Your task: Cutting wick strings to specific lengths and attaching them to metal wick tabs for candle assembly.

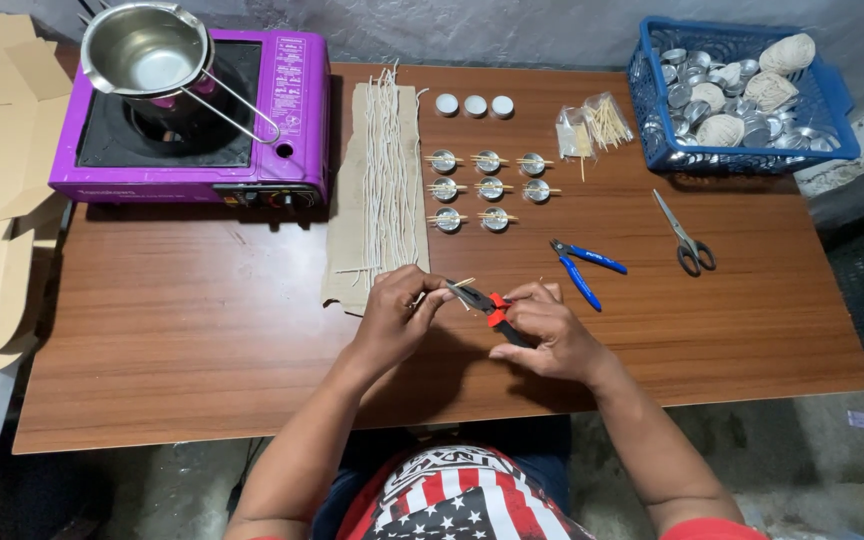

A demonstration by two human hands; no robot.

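You are looking at two clear plastic bags (592,128) of small sticks lying beside the blue basket (652,150), and a white label (290,85) showing on the purple stove (297,150).

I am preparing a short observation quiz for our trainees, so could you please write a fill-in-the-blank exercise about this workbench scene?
1. The right hand grips pliers with ____ handles.
2. The steel pot sits on a ____ portable stove.
3. The balls of string lie in a ____ plastic basket.
4. The scissors lie to the ____ of the blue-handled cutters in the picture.

Missing words: red; purple; blue; right
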